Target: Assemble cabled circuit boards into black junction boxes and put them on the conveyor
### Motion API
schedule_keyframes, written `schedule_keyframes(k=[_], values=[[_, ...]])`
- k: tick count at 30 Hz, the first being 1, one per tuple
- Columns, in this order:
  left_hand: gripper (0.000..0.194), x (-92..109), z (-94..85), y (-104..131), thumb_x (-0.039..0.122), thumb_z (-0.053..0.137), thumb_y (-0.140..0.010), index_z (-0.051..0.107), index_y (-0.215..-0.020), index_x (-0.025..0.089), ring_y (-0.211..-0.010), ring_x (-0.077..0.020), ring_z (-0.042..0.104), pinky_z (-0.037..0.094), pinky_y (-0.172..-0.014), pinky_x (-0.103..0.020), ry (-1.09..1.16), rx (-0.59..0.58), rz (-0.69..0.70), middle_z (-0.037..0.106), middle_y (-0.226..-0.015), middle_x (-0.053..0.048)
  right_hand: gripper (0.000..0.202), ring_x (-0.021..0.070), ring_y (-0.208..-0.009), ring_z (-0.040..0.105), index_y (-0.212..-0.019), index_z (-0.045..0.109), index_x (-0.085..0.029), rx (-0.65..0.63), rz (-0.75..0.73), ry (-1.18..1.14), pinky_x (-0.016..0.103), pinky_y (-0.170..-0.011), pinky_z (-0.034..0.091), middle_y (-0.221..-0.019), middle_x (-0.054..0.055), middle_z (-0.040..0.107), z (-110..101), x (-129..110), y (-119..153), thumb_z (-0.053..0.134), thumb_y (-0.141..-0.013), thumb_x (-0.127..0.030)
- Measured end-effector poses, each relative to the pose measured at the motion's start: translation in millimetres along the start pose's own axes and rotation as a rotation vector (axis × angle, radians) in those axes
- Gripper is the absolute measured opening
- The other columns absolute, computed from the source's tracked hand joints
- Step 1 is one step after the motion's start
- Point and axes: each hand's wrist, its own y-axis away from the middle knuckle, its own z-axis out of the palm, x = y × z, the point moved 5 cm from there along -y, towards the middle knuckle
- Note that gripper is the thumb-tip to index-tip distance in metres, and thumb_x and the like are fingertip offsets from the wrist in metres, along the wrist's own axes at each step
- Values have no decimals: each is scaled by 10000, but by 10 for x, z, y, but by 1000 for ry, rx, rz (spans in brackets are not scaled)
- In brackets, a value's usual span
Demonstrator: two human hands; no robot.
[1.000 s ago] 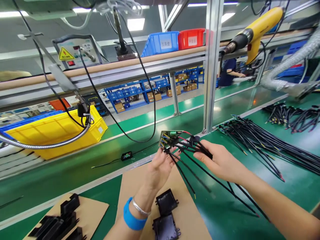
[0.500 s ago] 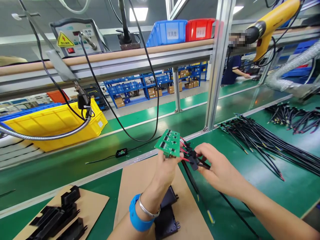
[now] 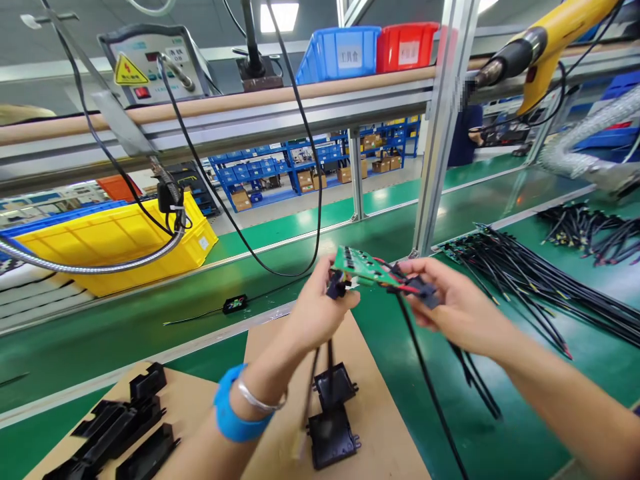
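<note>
label [image 3: 349, 57] read "工具盒"; circuit board [image 3: 362, 265] ran left-to-right, right end lower; left hand [image 3: 317, 308] and right hand [image 3: 456, 303] pinched black fittings [image 3: 425, 293] between fingers.

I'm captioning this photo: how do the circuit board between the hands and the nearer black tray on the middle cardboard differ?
The circuit board is green with dark components; the black tray is all black. The circuit board is held up, tilted, between the left hand and right hand; the black tray lies on the cardboard. Red wires leave the circuit board; the black tray has small side tabs. Both have fairly straight edges.
</note>
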Motion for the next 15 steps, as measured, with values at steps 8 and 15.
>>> schedule_keyframes(k=[8,15], values=[[268,690,-41,-33,445,574,-849,611,-728,209,-613,-191,521,358,-608,-280,-1164,-146,112,600,-674,-22,253,164,-614,553,-946,607,-228,-285,-46,549,265,-539,407,-725,-13,620,222,-222,38,708,-742,-337],[261,419,-388,510,469,680,-759,710,-800,213,-536,-156,563,379,-464,-222,-828,-744,-497,655,-699,-14,58,186,-597,567,-802,635,-229,-335,-171,778,268,-551,353,-607,-11,596,-23,129,273,597,-774,-263]])
